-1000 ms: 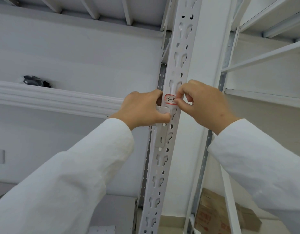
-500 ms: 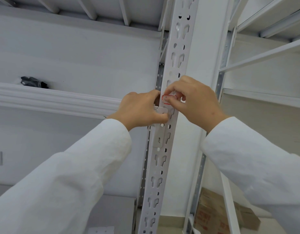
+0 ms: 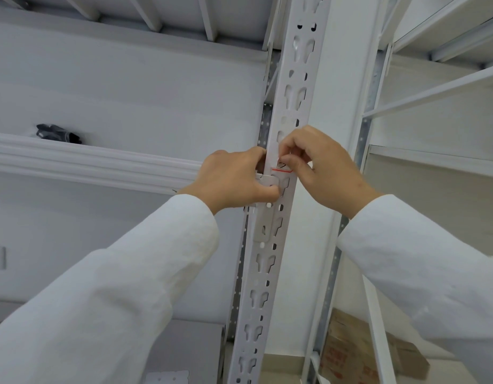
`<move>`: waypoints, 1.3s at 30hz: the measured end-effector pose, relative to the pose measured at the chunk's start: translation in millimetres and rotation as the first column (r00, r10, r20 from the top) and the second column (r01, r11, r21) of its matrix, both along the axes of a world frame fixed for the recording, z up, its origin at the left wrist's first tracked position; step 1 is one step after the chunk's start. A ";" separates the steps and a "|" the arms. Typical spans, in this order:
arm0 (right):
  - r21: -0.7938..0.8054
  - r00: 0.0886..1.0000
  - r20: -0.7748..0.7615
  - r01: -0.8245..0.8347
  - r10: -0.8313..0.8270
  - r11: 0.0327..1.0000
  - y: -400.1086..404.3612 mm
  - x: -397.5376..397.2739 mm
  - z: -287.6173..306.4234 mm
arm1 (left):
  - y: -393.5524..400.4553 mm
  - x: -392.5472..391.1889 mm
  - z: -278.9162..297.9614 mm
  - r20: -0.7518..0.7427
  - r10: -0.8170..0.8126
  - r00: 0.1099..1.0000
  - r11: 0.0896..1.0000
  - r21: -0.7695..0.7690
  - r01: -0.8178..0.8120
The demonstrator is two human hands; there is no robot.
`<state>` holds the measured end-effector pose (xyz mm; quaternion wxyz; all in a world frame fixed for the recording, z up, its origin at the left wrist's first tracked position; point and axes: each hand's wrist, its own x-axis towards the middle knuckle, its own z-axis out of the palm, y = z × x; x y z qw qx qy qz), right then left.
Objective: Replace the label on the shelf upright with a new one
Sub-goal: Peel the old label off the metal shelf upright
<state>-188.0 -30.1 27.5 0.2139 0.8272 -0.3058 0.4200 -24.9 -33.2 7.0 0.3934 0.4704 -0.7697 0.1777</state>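
Both hands up against the upright [image 3: 267, 259]; right hand [image 3: 323, 170] pinching the label [image 3: 282, 169] on its face, mostly hidden under the fingers, red edge showing; left hand [image 3: 234, 181] at 9 o'clock of the label, closed on a white sheet [image 3: 263, 180]

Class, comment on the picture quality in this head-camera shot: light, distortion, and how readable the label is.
Head view: soft, even light with no hard shadows; wide-angle bending curves the shelf beam at left; the label is mostly hidden by the right hand, its writing unreadable; the left hand looks slightly soft.
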 end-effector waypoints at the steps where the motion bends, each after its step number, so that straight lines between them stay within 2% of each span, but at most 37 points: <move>1: 0.014 1.000 0.018 -0.009 0.009 1.000 0.1 0.2 -0.4 | -0.1 -0.1 -0.2 -0.001 0.001 1.000 1.000 0.000 -0.001; 3: 0.042 0.995 0.092 -0.032 0.028 0.999 1.6 1.1 0.1 | 0.5 -0.2 -0.3 -0.003 0.001 1.000 1.000 0.001 -0.001; 7: 0.021 0.940 0.332 -0.083 0.071 0.996 6.3 -1.5 6.3 | 0.2 0.6 1.0 0.000 -0.015 1.000 1.000 0.014 0.015; 9: -0.005 0.955 0.298 -0.008 0.009 1.000 7.0 -5.7 5.5 | -0.6 0.5 0.7 0.002 -0.014 1.000 1.000 0.015 0.014; 11: -0.063 0.977 0.198 0.093 -0.079 0.994 5.5 -9.7 -0.5 | -1.1 -0.1 -0.1 -0.004 -0.007 1.000 1.000 0.010 0.007; 14: -0.239 0.979 0.098 0.199 -0.180 0.951 2.7 -12.6 -11.3 | -0.4 -0.7 -0.5 -0.001 0.005 1.000 1.000 0.007 -0.005; 17: -0.400 0.969 0.094 0.245 -0.226 0.883 0.5 -12.9 -17.9 | -1.3 -0.3 -0.3 0.005 0.005 1.000 1.000 0.006 -0.005; 20: -0.446 0.968 0.130 0.252 -0.217 0.859 0.0 -10.4 -23.5 | -1.3 -0.1 -0.8 -0.005 -0.002 1.000 1.000 0.008 0.002; 25: -0.378 0.956 0.202 0.277 -0.214 0.883 1.0 -3.0 -31.5 | -1.1 -0.7 -1.0 0.000 0.004 1.000 1.000 0.018 -0.004; 30: -0.119 0.921 0.330 0.260 -0.209 0.958 4.9 5.8 -30.4 | 1.9 -0.9 0.4 0.002 0.014 1.000 1.000 0.020 -0.014; 34: 0.044 0.903 0.337 0.266 -0.265 0.963 10.1 4.7 -17.6 | 5.2 -1.5 1.1 -0.007 0.017 1.000 0.999 0.038 -0.017; 39: 0.032 0.911 0.339 0.239 -0.235 0.971 15.0 -2.0 -17.0 | 2.6 -1.7 0.6 0.003 0.023 1.000 0.999 0.035 -0.023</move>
